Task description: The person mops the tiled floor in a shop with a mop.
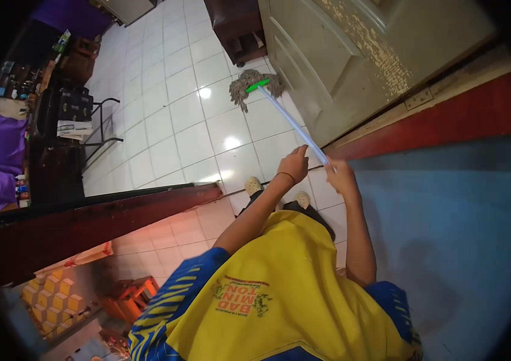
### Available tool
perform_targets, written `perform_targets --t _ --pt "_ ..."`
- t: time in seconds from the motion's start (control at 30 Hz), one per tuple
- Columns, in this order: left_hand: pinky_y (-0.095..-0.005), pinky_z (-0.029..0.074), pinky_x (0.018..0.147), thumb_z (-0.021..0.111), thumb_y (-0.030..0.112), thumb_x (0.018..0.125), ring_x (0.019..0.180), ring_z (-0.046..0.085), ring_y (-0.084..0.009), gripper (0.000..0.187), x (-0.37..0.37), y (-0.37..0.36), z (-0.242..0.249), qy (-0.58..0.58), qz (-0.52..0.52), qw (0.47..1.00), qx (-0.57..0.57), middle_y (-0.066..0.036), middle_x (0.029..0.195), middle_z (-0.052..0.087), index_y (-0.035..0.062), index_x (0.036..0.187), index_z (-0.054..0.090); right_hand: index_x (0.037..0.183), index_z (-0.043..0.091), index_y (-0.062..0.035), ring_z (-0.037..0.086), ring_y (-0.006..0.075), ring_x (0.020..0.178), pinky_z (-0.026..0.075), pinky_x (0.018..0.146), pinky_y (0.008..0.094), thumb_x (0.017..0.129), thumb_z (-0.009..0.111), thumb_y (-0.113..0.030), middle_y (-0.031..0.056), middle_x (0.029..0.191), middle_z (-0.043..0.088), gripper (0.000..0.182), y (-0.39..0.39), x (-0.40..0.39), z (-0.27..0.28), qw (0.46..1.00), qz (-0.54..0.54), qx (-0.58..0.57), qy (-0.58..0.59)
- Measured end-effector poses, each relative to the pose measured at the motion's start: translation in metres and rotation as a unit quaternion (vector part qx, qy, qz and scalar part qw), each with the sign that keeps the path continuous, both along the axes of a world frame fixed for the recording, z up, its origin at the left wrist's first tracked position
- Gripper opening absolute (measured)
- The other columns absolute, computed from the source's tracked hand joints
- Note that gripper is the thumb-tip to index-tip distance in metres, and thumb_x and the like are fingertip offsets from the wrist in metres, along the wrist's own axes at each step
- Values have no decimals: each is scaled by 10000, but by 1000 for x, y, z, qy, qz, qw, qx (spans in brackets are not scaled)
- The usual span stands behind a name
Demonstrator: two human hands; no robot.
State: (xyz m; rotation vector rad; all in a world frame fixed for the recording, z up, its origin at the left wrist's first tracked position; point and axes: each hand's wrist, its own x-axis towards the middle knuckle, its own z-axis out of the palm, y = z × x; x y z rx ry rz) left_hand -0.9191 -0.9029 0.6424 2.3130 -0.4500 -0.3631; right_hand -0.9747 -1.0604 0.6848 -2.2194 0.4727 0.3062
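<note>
A mop with a grey string head (pixel 245 90), a green clamp and a pale blue handle (pixel 294 126) slants from the floor up toward me. My right hand (pixel 342 177) is closed around the upper part of the handle. Just left of the handle, my left hand (pixel 293 166) hangs with its fingers loosely bent and pointing forward; a gap shows between it and the handle. A thin band circles the left wrist. The mop head rests spread on the white tiles (pixel 180 111), close to the foot of the door.
An open greenish door (pixel 321 66) with peeling paint stands at the right, beside a dark cabinet (pixel 237 30). A red door frame (pixel 105 222) lies left of my feet. Farther left are a black chair (pixel 75 111) and a cluttered table. Orange stools (pixel 132 298) stand lower left.
</note>
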Motion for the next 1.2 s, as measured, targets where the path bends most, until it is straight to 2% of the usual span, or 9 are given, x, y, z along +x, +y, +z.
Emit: perform_targets --t 0.1,0.17,0.3,0.5,0.63,0.73,0.87,0.93,1.2 --pt "-432 428 814 505 135 792 962 514 -368 378 -5 33 1 -47 2 999 -27 -195 1102 512 54 1153 429 1009 595 -79 572 392 730 460 618 432 796 488 -225 219 793 584 279 19 69 -52 994 70 -57 -61" --pt "-418 428 811 534 135 787 953 518 -369 356 -25 51 -4 -5 59 998 -22 -202 1076 525 32 1121 466 846 579 -35 573 382 765 454 676 470 800 481 -253 208 781 589 244 35 99 -74 994 65 -67 -61" --pt "-330 497 661 557 106 786 743 617 -274 284 -60 72 -6 -3 78 993 87 -190 952 578 -8 1042 513 1040 570 -131 569 360 867 461 741 444 806 502 -316 176 887 606 306 40 87 -89 999 -34 -17 38" --pt "-416 420 836 559 185 766 974 507 -380 445 -69 42 -31 31 -96 989 106 -220 1105 502 19 1158 431 1132 546 -280 588 326 782 468 682 386 823 519 -355 142 856 617 320 -12 -65 -104 996 -75 -50 24" --pt "-424 425 838 595 224 736 1032 484 -366 566 -76 -20 -36 60 -231 969 58 -193 1190 458 17 1210 367 1115 578 -178 546 136 573 448 561 264 794 604 -254 66 684 610 331 -52 -194 -63 992 -118 -39 -23" --pt "-423 425 836 596 307 720 1056 489 -324 650 -92 -57 -34 27 -352 930 101 -172 1199 461 38 1249 332 1075 577 -30 514 56 605 417 536 228 791 604 -167 65 671 594 316 -80 -263 32 952 -227 161 128" --pt "-413 436 807 618 312 704 954 535 -338 567 -134 -90 -33 34 -573 816 71 -164 1064 540 27 1158 433 1070 575 -25 558 113 580 439 530 266 790 595 -156 104 611 564 310 -60 -307 179 967 -138 28 210" --pt "-413 446 772 611 306 709 914 554 -313 407 -160 -103 -38 54 -649 756 67 -124 964 578 80 1035 521 1039 595 -10 483 56 547 400 496 223 760 607 -93 46 578 534 291 -18 -325 219 944 -274 0 185" --pt "-404 456 689 595 256 715 826 564 -288 174 -215 -89 -78 107 -610 784 40 -86 809 568 102 789 560 1071 590 -22 379 24 426 300 381 186 766 606 -105 -15 552 508 316 -3 -358 206 896 -368 110 223"
